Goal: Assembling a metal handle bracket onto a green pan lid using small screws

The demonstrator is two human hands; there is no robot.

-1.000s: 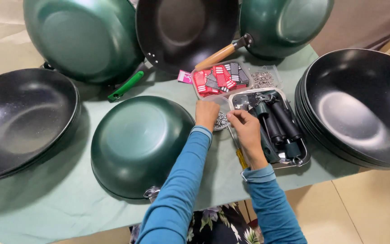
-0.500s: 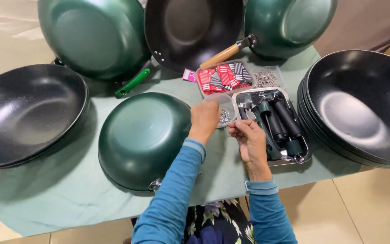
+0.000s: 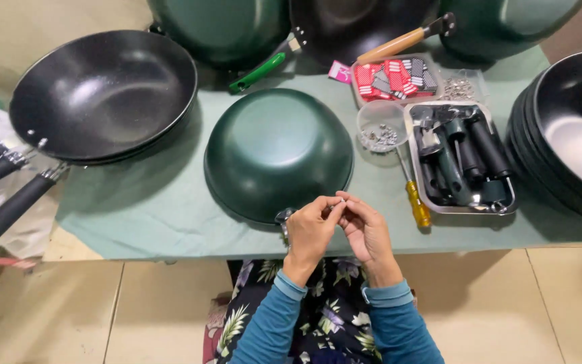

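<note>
Two hands meet at desk edge: left hand (image 3: pixel 311 232) and right hand (image 3: pixel 366 229), fingers (image 3: pixel 337 203) pinched narrow on small silvery piece, likely screw; too tiny to confirm. Just beyond, metal bracket (image 3: pixel 284 219) on rim of upturned green wok (image 3: pixel 277 154).

Risk: piece slips from pinch, drops to lap or tile floor (image 3: pixel 136 310); smooth domed wok could slide on green cloth (image 3: pixel 156 202).

Clear round dish of screws (image 3: pixel 380 131), yellow-handled screwdriver (image 3: pixel 413 195), steel tray of dark handles (image 3: pixel 463 158), glossy black wok (image 3: pixel 106 94).
</note>
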